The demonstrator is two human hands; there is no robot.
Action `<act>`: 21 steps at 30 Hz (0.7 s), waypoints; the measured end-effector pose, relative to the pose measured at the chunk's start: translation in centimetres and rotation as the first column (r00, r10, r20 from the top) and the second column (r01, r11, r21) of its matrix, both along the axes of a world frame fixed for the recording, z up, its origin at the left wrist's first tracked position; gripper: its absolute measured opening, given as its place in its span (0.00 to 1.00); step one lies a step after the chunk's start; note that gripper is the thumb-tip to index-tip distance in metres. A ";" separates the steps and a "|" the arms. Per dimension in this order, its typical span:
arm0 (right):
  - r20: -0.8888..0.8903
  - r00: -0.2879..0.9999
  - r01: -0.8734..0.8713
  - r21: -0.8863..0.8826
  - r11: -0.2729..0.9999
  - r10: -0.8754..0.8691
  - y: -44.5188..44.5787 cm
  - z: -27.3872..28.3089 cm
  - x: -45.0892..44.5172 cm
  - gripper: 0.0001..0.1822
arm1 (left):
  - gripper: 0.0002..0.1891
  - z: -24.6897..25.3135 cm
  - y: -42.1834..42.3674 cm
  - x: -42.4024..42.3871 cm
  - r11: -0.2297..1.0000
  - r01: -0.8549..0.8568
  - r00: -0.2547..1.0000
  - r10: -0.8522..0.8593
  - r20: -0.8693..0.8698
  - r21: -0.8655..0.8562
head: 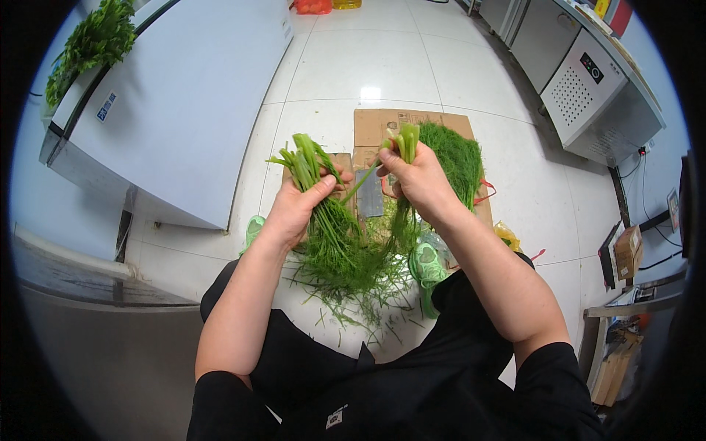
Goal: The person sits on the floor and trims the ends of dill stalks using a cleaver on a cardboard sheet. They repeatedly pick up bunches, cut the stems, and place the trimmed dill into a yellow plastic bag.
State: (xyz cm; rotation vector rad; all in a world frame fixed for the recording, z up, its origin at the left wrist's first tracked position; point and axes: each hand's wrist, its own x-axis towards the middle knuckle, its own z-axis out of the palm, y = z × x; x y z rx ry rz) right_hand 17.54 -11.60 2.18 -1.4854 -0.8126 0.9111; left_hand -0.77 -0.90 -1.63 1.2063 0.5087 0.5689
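My left hand [292, 214] is closed around a bunch of feathery green herb, likely fennel greens or dill [333, 242], with its pale stalk ends up and its fronds hanging down. In my right hand [422, 179] is a smaller bunch of thick stalks [408, 142], with fronds hanging below the fist. One thin stem slants between the two hands. Beneath and between them lies the grey blade of a cleaver [370, 194]; its handle is hidden. A large heap of fronds [453, 160] rests on flattened cardboard [380, 129], just right of my right hand.
Loose trimmings [358, 308] litter the tiles between my green shoes [428, 264]. A white chest freezer [187, 105] stands at left, with leafy greens [94, 47] on top. Steel cabinets [579, 82] line the right. A yellow bag [506, 236] lies beside the cardboard.
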 end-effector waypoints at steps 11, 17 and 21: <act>-0.106 0.975 0.202 0.048 0.978 -0.197 0.4 -0.8 3.5 0.06 | 0.09 0.7 1.9 -1.2 0.954 -0.299 0.938 0.296 0.181 -0.013; -0.047 0.989 0.141 0.102 0.985 -0.137 0.4 -0.5 2.4 0.08 | 0.10 0.6 1.5 -1.0 0.976 -0.214 0.973 0.211 0.092 0.024; 0.074 0.995 0.063 0.113 0.992 -0.071 0.2 -0.1 0.5 0.11 | 0.11 0.7 0.4 -0.7 0.997 -0.080 0.997 0.080 -0.010 0.003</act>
